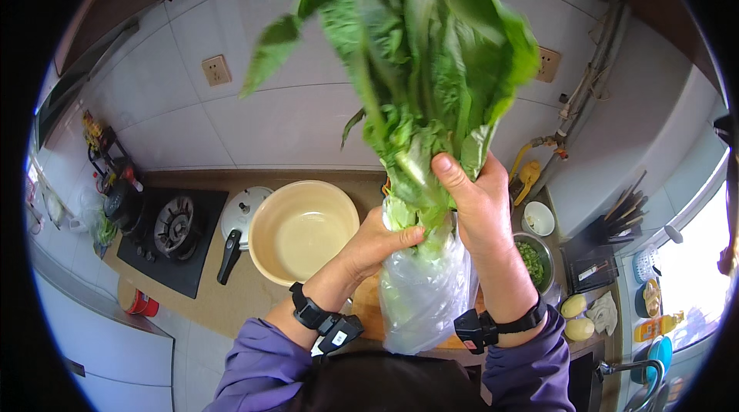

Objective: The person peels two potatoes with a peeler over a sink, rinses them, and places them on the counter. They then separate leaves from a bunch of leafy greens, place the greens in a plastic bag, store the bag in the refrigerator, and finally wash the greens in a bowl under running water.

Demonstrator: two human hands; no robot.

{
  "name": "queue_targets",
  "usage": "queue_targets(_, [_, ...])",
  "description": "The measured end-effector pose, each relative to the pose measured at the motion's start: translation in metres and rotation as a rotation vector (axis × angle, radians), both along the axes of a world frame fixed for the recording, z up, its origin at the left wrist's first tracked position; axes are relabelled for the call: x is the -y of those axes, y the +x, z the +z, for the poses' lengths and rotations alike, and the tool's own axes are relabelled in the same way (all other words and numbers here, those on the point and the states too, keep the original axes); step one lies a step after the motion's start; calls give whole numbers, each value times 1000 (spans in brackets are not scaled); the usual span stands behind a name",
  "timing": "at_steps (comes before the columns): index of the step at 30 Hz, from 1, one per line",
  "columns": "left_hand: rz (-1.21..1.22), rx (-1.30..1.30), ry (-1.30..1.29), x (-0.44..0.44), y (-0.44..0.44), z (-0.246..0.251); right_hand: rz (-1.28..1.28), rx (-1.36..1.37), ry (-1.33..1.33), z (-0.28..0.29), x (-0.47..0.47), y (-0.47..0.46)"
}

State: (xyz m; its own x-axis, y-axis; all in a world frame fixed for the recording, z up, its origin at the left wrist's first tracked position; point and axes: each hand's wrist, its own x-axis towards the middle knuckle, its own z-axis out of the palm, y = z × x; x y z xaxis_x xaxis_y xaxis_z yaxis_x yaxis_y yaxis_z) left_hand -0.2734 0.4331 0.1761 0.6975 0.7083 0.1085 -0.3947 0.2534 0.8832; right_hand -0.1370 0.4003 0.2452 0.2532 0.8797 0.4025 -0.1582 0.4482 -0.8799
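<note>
A large bunch of long-leaved greens (pixel 415 59) stands upright before me, its leaf tips blurred and drooping at the top of the view. Its lower end sits inside a clear plastic bag (pixel 424 302). My right hand (pixel 482 198) grips the stalks from the right, thumb across the front. Lower down, my left hand (pixel 384 244) holds the bunch at the mouth of the bag, thumb over the leaf bases. Behind the bag, a wooden cutting board (pixel 369 308) lies on the counter, partly hidden by the bag and my arms.
Left of the greens stands a cream plastic basin (pixel 306 233), beside a pressure-cooker lid (pixel 245 204) and a gas hob (pixel 176 233). On the right are a metal bowl of chopped greens (pixel 531 262), a white bowl (pixel 538 218), two peeled potatoes (pixel 577 318), a knife block (pixel 620 221) and a faucet (pixel 632 364).
</note>
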Motion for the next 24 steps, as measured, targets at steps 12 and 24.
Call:
queue_targets(12, [123, -168, -1, -1, 5, -14, -400, 91, 142, -42, -15, -3])
queue_targets(24, [153, -239, 64, 2, 23, -22, -661, 206, 208, -41, -7, -9])
